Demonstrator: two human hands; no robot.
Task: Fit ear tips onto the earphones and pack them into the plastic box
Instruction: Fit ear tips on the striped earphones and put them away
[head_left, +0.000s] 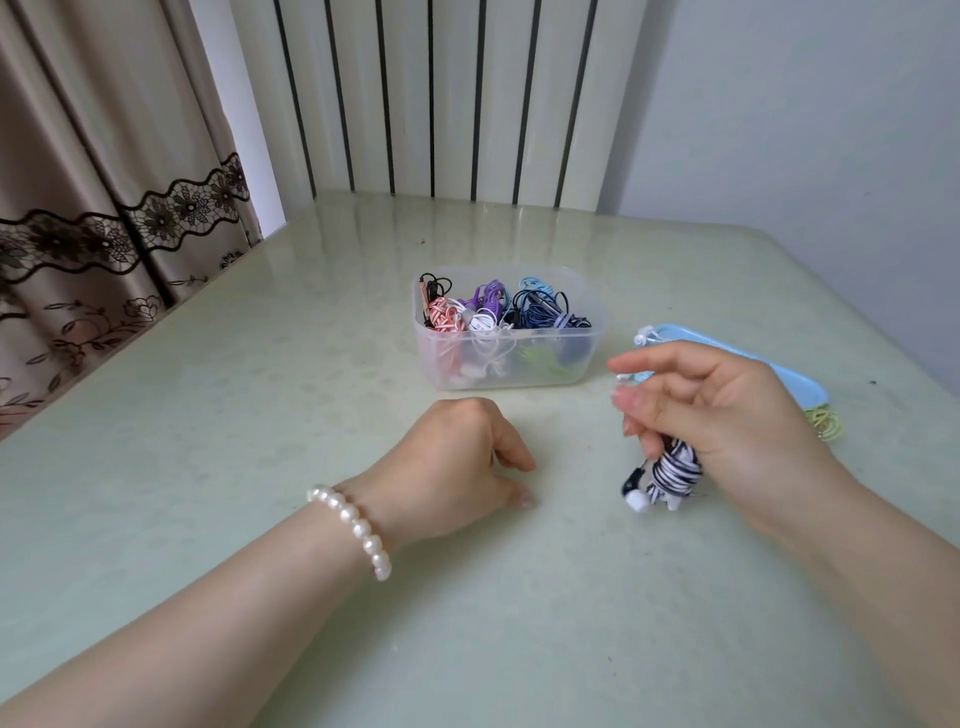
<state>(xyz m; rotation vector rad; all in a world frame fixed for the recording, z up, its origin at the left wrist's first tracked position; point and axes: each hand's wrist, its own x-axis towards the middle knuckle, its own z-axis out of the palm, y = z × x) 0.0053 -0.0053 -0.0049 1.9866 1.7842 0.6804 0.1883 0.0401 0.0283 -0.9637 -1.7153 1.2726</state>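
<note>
Fingers of the right hand (727, 415) pinch the wound earphones (670, 475), apparently to carry them to the box (506, 371) ahead; the left hand (462, 462) rests curled, holding nothing.

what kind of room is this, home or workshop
Probably a home room, not a workshop: a lace-trimmed curtain hangs at the left, a ribbed white radiator stands against the wall, and the work is done on a plain glossy table.
</note>
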